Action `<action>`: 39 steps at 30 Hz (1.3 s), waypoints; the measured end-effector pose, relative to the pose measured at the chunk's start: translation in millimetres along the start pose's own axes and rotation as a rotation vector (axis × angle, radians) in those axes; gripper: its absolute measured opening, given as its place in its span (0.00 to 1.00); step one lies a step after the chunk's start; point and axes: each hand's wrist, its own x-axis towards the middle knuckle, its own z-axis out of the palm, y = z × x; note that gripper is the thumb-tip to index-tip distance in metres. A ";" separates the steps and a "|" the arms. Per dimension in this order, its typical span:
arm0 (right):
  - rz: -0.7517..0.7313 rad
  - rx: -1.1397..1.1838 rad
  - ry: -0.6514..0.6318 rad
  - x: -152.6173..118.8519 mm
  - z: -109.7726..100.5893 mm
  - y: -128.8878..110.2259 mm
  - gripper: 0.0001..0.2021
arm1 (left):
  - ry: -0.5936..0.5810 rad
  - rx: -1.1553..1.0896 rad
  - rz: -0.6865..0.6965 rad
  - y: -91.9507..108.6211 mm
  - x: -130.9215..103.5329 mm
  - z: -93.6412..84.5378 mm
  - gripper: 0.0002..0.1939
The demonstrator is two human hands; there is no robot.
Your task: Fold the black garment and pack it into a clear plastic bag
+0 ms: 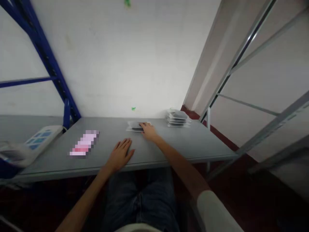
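Note:
My left hand (120, 155) lies palm down near the front edge of the grey table, fingers stretched out and holding nothing. Farther back, my right hand (149, 131) is at the right end of a flat clear plastic packet (134, 126) with something dark inside. Its fingers are over the packet and its thumb is by the near edge, so it appears to grip that end. What the packet contains is too blurred to name. Similar packets are piled in a stack (178, 118) at the back right of the table.
A phone with a blurred pink screen (84, 143) lies on the table's left part. Beyond it is a white panel with blue patches (41, 139). A blue metal frame (51, 61) rises at left, a grey one (231, 71) at right. A white wall (135, 58) stands behind.

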 end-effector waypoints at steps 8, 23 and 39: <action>-0.096 -0.120 0.078 -5.4 -27.8 36.0 0.24 | 0.021 0.005 0.016 -1.4 0.1 1.1 0.34; 0.374 -0.173 0.337 -36.1 -84.4 235.9 0.30 | 0.017 0.025 0.008 -4.3 -0.1 4.7 0.35; 0.164 0.090 0.318 -110.0 -23.0 73.0 0.28 | 0.003 0.000 -0.009 3.1 -1.5 -1.6 0.32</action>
